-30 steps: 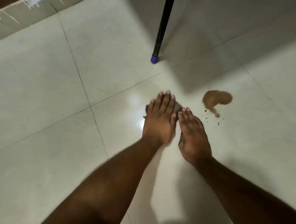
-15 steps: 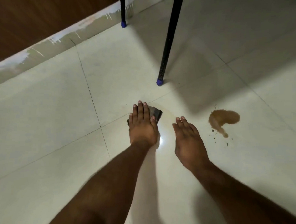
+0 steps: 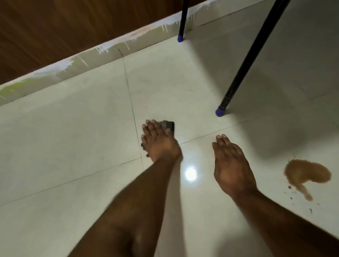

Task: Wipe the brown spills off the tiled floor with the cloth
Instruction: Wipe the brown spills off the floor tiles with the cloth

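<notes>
Left hand [image 3: 159, 142] flat, fingers straight; right hand [image 3: 230, 167] seemingly flat too.

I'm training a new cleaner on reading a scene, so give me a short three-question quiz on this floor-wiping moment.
1. True or false: the left hand presses flat on the cloth.
2. Where does the brown spill lie? A) under the cloth B) right of the right hand, untouched C) beside the far chair leg
3. Fill in: the nearer chair leg ends in a ____ cap.

Key: 1 true; 2 B; 3 blue.
</notes>
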